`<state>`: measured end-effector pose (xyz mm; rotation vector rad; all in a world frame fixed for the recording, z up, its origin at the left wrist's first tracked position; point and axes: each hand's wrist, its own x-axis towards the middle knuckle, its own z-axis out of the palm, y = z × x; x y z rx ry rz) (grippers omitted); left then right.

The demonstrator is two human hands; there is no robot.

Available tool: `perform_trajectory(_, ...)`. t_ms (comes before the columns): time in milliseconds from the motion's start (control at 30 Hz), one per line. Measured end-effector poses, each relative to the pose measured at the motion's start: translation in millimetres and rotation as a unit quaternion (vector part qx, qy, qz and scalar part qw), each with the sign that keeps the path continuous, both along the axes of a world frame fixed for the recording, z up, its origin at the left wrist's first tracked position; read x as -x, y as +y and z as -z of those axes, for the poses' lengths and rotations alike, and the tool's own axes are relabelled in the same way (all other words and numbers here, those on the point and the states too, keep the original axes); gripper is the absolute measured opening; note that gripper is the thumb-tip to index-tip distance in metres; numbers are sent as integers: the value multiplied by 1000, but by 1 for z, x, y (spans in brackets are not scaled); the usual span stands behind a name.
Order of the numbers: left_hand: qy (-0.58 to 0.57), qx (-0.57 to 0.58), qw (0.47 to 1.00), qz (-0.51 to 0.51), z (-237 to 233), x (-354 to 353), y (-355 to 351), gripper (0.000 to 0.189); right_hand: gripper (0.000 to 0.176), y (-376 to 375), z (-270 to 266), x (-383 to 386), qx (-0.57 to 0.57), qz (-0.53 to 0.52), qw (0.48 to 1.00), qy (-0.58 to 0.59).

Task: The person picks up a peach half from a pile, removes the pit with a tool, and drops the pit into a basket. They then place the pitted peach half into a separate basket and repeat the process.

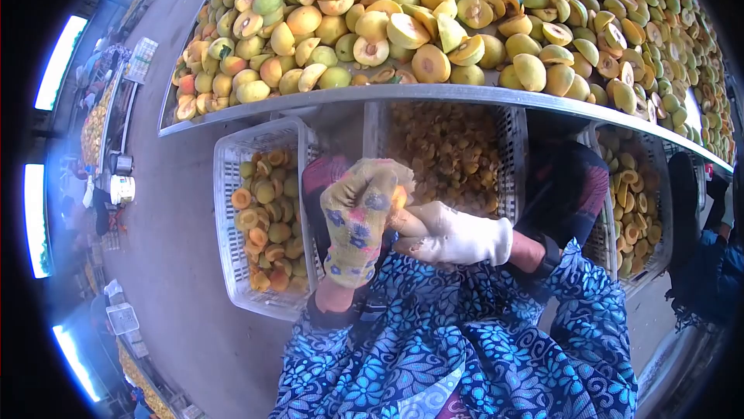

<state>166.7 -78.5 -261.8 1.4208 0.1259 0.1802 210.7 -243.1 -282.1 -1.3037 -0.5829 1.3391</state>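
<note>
**Two gloved hands meet on one orange fruit under the table edge**

Head view: the left hand (356,227), in a yellowish knitted glove with purple flowers, is curled tight around a small orange fruit (399,199), of which only a sliver shows past the fingers. The right hand (457,239), in a plain white glove, comes in from the right with its fingers bent and its fingertips (408,224) pressed against the same fruit. I cannot tell whether this hand grips anything of its own.

The fruit sits mid-frame, above the lap of a blue flower-printed garment (480,341). Too much of it is hidden to judge which way it points or how its long axis lies.

Just above the hands runs the grey metal rim of a table (434,94), heaped with yellow and orange halved fruit (434,24). Under the rim stand three white slotted plastic crates of fruit halves:

- one to the left (225,187), just beside the left hand
- one directly behind the hands (513,148)
- one to the right (659,210)

The hands are hemmed in between rim, crates and lap. Open grey floor (170,264) lies only to the left, beyond the left crate.
</note>
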Motion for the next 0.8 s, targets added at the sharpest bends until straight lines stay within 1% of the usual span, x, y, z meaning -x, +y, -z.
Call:
perform_trajectory(33, 20, -30, 999, 13, 0, -3, 1, 20, 35, 4, 16, 2, -62, 33, 994, -85)
perform_trajectory(67, 43, -60, 997, 25, -1, -3, 3, 19, 34, 5, 30, 5, -122, 64, 976, -166)
perform_trajectory(100, 44, -60, 997, 24, -2, -5, 6, 19, 34, 6, 30, 5, -122, 63, 977, -164)
perform_trajectory(167, 116, -28, 990, 71, -5, -8, 10, 18, 35, 6, 31, 7, -117, 73, 981, -138)
perform_trajectory(200, 124, -46, 989, 61, -7, -9, 7, 16, 35, 4, 25, 7, -117, 75, 981, -135)
perform_trajectory(233, 126, -47, 989, 61, -8, -10, 2, 16, 35, 2, 14, 6, -74, 54, 994, -55)
perform_trajectory(267, 70, -107, 992, 19, -9, -10, -3, 15, 36, 1, 10, 4, -33, 33, 999, 26)
perform_trajectory(300, 14, -167, 986, -22, -10, -10, -7, 15, 36, 1, 13, 3, -37, 34, 998, 30)
perform_trajectory(333, -60, -195, 978, -40, -1, -10, -8, 14, 36, 0, 18, 2, -57, 21, 997, 41)
perform_trajectory(367, -59, -196, 978, -38, 8, -10, -8, 14, 37, -2, 20, 0, -76, 9, 996, 49)
perform_trajectory(400, -67, -162, 984, -43, 13, -10, -11, 13, 37, -2, 16, -1, -71, 31, 997, 15)
perform_trajectory(433, -75, -128, 988, -49, 15, -12, -12, 13, 37, -3, 16, -3, -71, 35, 997, 13)
perform_trajectory(467, -60, -157, 986, -25, 15, -14, -9, 11, 37, -3, 15, -4, -44, 29, 999, 7)
perform_trajectory(500, -58, -157, 986, -22, 11, -17, -9, 11, 37, -4, 16, -3, -17, 23, 1000, 3)
perform_trajectory(533, 34, -113, 993, -9, 7, -19, -8, 10, 37, 0, 27, 2, -50, 55, 997, -22)
perform_trajectory(567, 126, -70, 990, 6, 4, -22, -8, 9, 37, 2, 35, 4, -51, 57, 997, -19)
perform_trajectory(633, 144, -64, 988, -3, 1, -27, -13, 9, 36, 4, 40, 3, -126, 108, 983, -80)
perform_trajectory(667, 156, -88, 984, 3, 3, -28, -14, 9, 36, 0, 40, 3, -125, 112, 982, -80)
perform_trajectory(700, 171, -112, 979, 6, 5, -27, -15, 10, 37, -3, 32, 2, -78, 90, 992, -32)
perform_trajectory(733, 173, -112, 979, 6, 6, -26, -18, 10, 38, -5, 29, 1, -32, 65, 997, 17)
perform_trajectory(767, 106, -113, 988, -16, 7, -25, -22, 10, 38, -8, 32, 0, -33, 66, 997, 21)
perform_trajectory(800, 39, -114, 992, -38, 8, -23, -25, 10, 39, -12, 36, 0, -91, 40, 988, 121)
